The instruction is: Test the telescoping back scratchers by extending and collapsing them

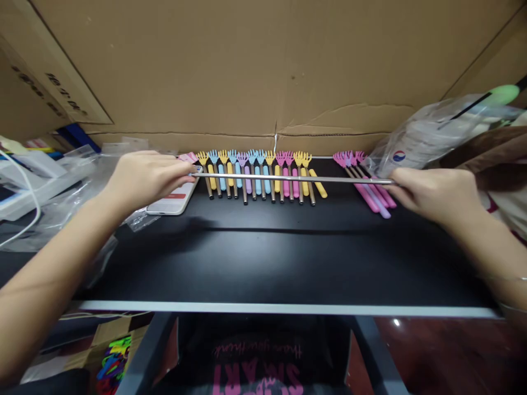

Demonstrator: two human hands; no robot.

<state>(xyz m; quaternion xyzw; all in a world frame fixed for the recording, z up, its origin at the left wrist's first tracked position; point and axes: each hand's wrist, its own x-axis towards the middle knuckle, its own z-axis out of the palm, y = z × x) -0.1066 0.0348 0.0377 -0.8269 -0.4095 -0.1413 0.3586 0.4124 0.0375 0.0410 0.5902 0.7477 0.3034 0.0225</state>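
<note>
Head | your left hand [146, 178] closed around a metal rod [329, 179] | your right hand [436, 189] closed around its other end

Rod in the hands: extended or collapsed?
Extended: the rod spans straight from the left hand to the right hand, looking far longer than the scratchers lying behind it.

From here, the left hand [150, 176] and right hand [436, 192] cover the ends of the metal rod [263, 177]; both forearms [61, 274] run out of sight; the lettering [53, 81] blurs past reading.
</note>
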